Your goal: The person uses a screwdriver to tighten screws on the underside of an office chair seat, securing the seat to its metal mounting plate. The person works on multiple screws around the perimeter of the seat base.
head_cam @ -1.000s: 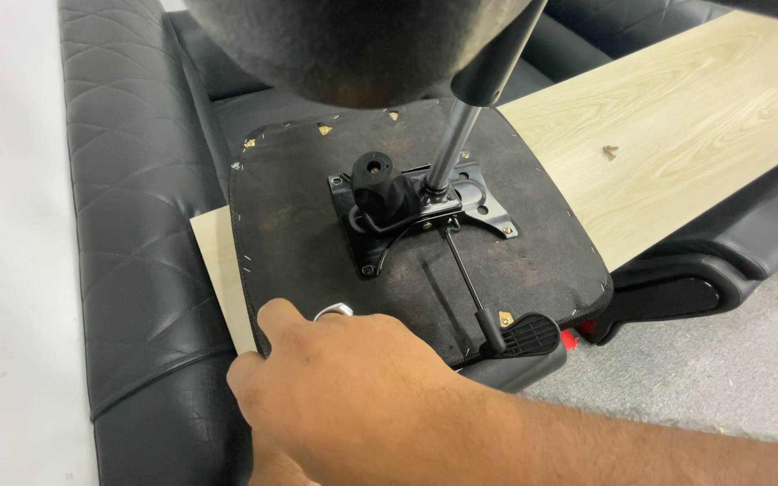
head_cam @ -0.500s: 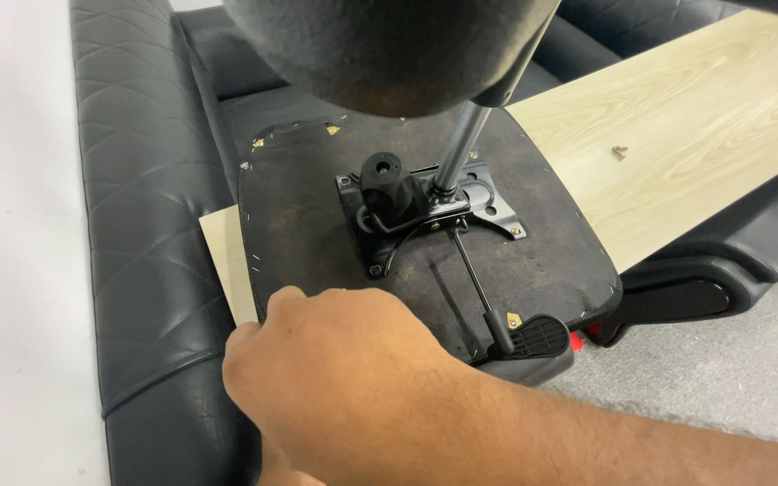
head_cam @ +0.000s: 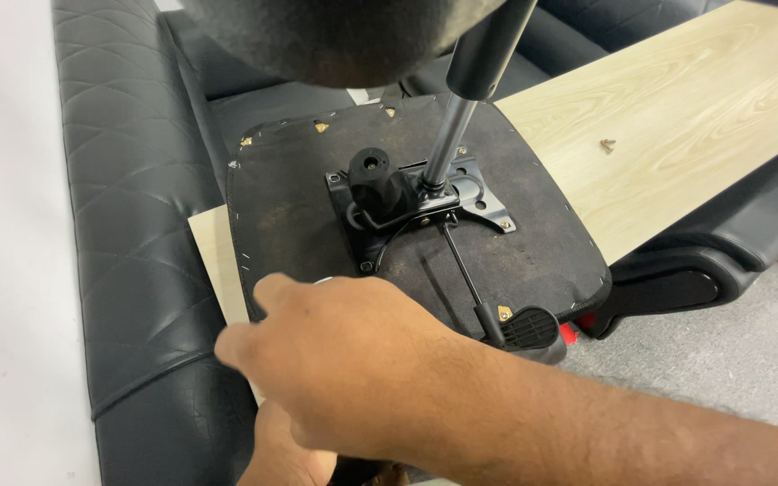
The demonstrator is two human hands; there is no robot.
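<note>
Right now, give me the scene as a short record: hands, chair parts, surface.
right hand: reaches across the near edge of the seat, fingers bent, contents hidden
left hand: low under the right one, mostly hidden
seat: upside down, dark underside up
metal plate: fixed at seat centre, with black knob
gas cylinder: stands up from the plate
lever: black paddle at seat edge
board: light wood, under the seat

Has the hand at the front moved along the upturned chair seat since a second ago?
Yes, slightly: the right hand has edged forward over the chair seat, toward the metal plate.
</note>
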